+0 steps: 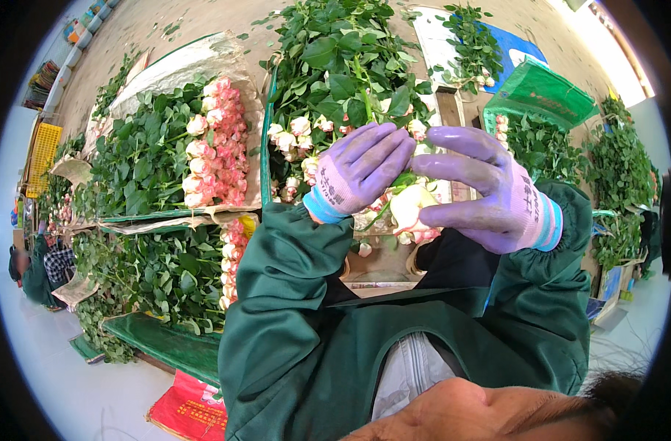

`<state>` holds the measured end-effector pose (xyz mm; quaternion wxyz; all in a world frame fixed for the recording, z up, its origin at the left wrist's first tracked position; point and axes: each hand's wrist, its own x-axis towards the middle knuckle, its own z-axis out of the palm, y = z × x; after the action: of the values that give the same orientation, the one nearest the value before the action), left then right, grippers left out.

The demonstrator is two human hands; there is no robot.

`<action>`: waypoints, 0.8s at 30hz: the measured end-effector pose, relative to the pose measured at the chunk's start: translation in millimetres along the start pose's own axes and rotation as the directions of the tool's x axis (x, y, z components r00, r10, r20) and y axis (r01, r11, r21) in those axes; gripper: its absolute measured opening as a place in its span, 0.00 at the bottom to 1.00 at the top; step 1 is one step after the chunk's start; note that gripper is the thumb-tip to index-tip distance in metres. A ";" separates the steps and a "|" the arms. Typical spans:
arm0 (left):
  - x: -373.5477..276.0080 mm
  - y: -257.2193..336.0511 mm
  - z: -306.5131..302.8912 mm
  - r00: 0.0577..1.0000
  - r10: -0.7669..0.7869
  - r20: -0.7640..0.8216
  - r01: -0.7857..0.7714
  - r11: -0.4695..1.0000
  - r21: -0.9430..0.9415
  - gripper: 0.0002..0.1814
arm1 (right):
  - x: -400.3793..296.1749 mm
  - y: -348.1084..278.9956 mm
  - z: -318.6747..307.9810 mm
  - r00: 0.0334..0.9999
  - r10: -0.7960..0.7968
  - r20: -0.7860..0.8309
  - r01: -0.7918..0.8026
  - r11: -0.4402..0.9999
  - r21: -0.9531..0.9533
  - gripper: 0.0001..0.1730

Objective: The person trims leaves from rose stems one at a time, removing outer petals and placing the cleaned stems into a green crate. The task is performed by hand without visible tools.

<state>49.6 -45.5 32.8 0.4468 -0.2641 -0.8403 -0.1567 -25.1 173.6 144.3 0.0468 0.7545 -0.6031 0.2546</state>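
Observation:
My left hand (365, 165), in a purple-coated glove, is closed over the green stem (364, 93) of a rose, its palm and grip hidden from view. The stem with its leaves comes out beyond the fingertips. Below the hands hangs a cream rose bloom (412, 206) with pink-edged petals. My right hand (473, 187), gloved alike, has its fingers spread, with the thumb overlapping the bloom's right side; whether it touches is unclear. Under both hands lies a pile of leafy roses (299, 129) with cream and pink heads.
On the left, pink-edged roses (217, 146) lie in rows on wrapping sheets, with a green sheet (164, 344) below. At right are a green woven sack (545, 93) and more rose bundles (616, 157). A co-worker (37, 270) is at the far left, near a yellow crate (43, 160).

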 end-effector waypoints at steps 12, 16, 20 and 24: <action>-1.6 -3.5 -3.4 1.000 0.007 -0.024 -0.009 0.997 -0.079 0.22 | 18.5 20.8 1.3 0.996 -0.084 0.043 0.071 0.967 0.245 0.14; -3.8 -4.1 -3.2 0.998 -0.031 -0.054 0.026 0.995 -0.096 0.22 | 13.8 20.5 7.7 0.998 -0.029 -0.055 0.041 0.973 0.228 0.13; -3.5 -4.4 -5.0 0.993 -0.049 -0.109 0.035 0.992 -0.123 0.21 | 6.8 15.8 12.1 0.993 -0.005 -0.116 0.031 0.974 0.223 0.14; -4.6 -10.1 -5.5 0.980 -0.090 -0.180 0.068 0.990 -0.124 0.20 | -5.2 4.9 12.0 0.972 0.012 -0.236 0.050 0.966 0.253 0.14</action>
<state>49.5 -57.8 31.7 0.5000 -0.2404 -0.7944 -0.2471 -26.5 172.3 130.5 0.0223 0.7243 -0.5478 0.4181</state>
